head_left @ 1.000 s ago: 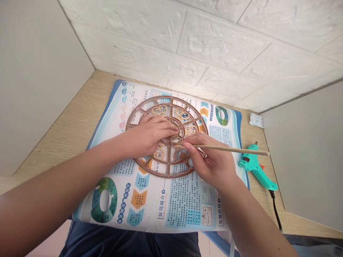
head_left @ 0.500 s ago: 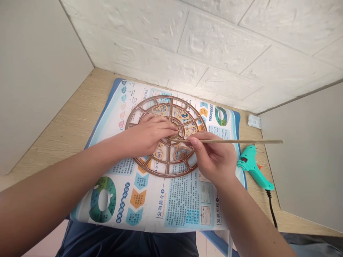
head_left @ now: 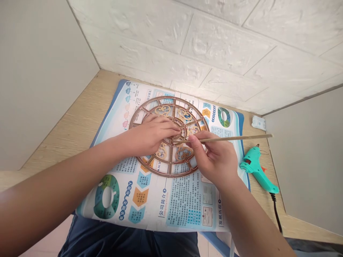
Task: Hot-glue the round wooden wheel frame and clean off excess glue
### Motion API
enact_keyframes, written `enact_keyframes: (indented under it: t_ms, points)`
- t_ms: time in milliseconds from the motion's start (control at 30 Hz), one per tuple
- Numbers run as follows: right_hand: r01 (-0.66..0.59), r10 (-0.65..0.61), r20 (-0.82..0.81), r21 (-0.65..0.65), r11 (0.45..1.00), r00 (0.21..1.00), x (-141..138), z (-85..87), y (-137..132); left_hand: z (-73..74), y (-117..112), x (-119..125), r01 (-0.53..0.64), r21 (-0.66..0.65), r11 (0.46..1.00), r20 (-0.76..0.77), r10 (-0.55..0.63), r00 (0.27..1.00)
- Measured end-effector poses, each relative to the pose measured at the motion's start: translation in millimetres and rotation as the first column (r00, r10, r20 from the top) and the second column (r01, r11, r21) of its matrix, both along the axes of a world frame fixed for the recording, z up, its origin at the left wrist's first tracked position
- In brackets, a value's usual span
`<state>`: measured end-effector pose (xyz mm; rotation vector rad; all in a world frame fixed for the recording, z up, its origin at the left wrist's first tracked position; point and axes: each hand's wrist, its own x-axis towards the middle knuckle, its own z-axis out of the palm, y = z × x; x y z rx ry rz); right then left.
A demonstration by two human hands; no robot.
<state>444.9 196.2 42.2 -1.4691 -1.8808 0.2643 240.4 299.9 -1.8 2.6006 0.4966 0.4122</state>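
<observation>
The left hand [head_left: 151,137] lies flat on a round openwork disc [head_left: 184,114], its fingers [head_left: 171,130] reaching the hub. At four o'clock of the hub, the right hand [head_left: 214,159] pinches a wooden stick [head_left: 235,138]. The stick's tip meets the hub and its length runs toward three o'clock. The disc rests on a printed sheet [head_left: 150,203] on the surface [head_left: 80,121]. A teal glue gun [head_left: 255,167] lies at four o'clock of the disc, beside the sheet's edge.

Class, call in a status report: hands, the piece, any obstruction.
Left hand flat on fretwork disc. Right hand pinches wooden stick, tip at disc hub. Glue gun lies right, apart.
</observation>
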Motion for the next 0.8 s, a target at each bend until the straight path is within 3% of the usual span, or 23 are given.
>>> enact_keyframes:
  t_ms: [167, 267, 333, 433, 500, 633, 733, 800]
  points:
    - [0.078, -0.091, -0.12, -0.108, 0.991, 0.989, 1, -0.6, 0, 1.6, 1, 0, 0.006, -0.024, 1.0, -0.024, -0.007, 1.0]
    - [0.165, -0.217, -0.294, -0.191, 0.968, 0.931, 8, -7.9, 5, 4.0, 0, 0, 0.003, -0.021, 1.0, -0.035, -0.004, 0.999]
    - [0.211, -0.345, -0.503, -0.304, 0.929, 0.793, 15, -14.1, 11, 5.9, -1, 0, -0.009, -0.013, 1.0, -0.037, 0.008, 0.999]
    - [0.163, -0.454, -0.737, -0.435, 0.886, 0.501, 28, -19.6, 23, 8.8, -2, 0, 0.003, -0.003, 1.0, -0.04, -0.003, 0.999]
    - [0.127, -0.464, -0.782, -0.455, 0.881, 0.416, 35, -19.2, 28, 10.2, -1, 0, 0.005, 0.001, 1.0, -0.042, -0.005, 0.999]
    - [0.214, -0.452, -0.765, -0.398, 0.892, 0.46, 45, -12.0, 27, 10.8, -1, -1, -0.002, -0.012, 1.0, -0.033, 0.001, 0.999]
    - [0.361, -0.482, -0.579, -0.319, 0.876, 0.658, 50, -2.7, 23, 8.6, -2, -2, -0.012, -0.034, 0.999, -0.043, 0.01, 0.999]
    - [0.393, -0.5, -0.388, -0.324, 0.861, 0.774, 51, 7.7, 19, 6.0, -3, -3, -0.009, -0.035, 0.999, -0.042, 0.007, 0.999]
